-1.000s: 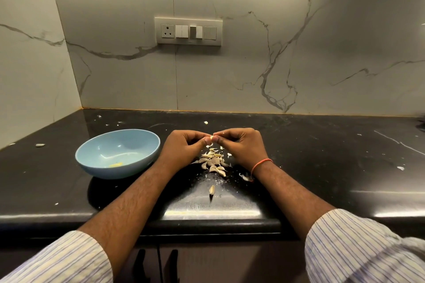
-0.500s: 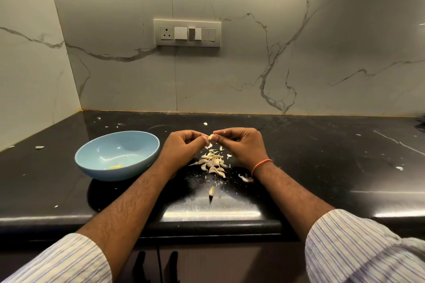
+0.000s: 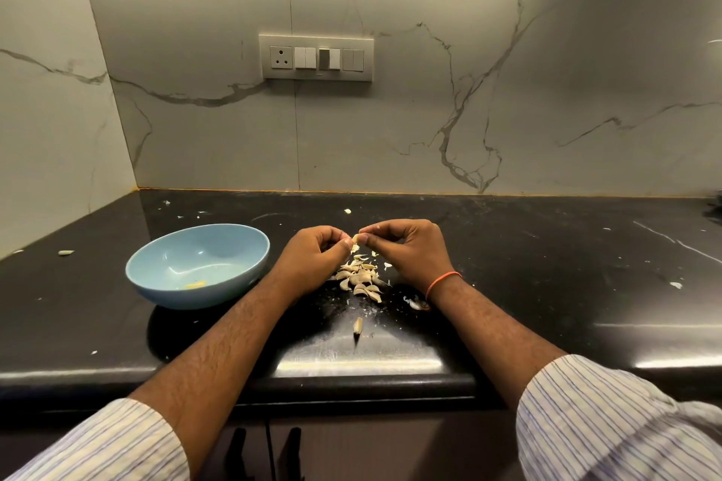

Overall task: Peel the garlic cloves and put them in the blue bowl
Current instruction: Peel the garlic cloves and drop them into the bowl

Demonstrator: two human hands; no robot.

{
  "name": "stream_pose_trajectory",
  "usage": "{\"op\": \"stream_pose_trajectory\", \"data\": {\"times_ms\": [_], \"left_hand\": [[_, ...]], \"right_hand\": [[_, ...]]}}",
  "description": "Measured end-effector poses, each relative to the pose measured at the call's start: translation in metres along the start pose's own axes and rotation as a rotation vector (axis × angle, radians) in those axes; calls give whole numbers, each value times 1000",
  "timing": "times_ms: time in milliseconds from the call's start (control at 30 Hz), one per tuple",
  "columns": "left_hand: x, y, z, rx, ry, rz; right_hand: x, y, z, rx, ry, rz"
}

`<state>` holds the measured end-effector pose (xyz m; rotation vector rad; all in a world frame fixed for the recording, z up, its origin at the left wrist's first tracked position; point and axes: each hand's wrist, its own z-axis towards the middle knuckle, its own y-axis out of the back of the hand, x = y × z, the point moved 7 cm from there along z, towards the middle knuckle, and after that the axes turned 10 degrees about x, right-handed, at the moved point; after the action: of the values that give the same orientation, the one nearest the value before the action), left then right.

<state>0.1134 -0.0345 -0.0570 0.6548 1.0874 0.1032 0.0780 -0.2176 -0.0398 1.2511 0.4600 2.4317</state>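
Where the two hands meet above the counter (image 3: 547, 266), a small pale clove (image 3: 355, 238) is pinched between them, just over the pile (image 3: 361, 277) of unpeeled cloves. Both the left hand (image 3: 318, 260) and the right hand (image 3: 406, 250) have curled fingers, with thumb and fingertips closed on the clove from either side; how much skin remains on it is too small to tell. Directly beneath, the pile lies on the dark counter with flakes of papery skin scattered around it. One stray clove (image 3: 357, 325) lies apart, nearer the front edge, and a curl of peel (image 3: 417, 303) sits just beside the right wrist, which wears an orange band (image 3: 443, 281). To the left of the left hand stands the bowl (image 3: 156, 277), light blue, with a small yellowish piece (image 3: 194, 285) on its bottom. Another clove-like bit (image 3: 66, 253) rests far left on the counter. Striped sleeves (image 3: 609, 426) cover both forearms near the elbows. Behind, a switch panel (image 3: 316, 58) is set in the veined marble wall (image 3: 508, 109).
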Motion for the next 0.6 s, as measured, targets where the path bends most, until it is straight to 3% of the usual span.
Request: {"op": "stream_pose_trajectory", "data": {"times_ms": [600], "left_hand": [[-5,-5,1,-1,6,187]], "right_hand": [[-6,-9,-2,183,-157,330]]}}
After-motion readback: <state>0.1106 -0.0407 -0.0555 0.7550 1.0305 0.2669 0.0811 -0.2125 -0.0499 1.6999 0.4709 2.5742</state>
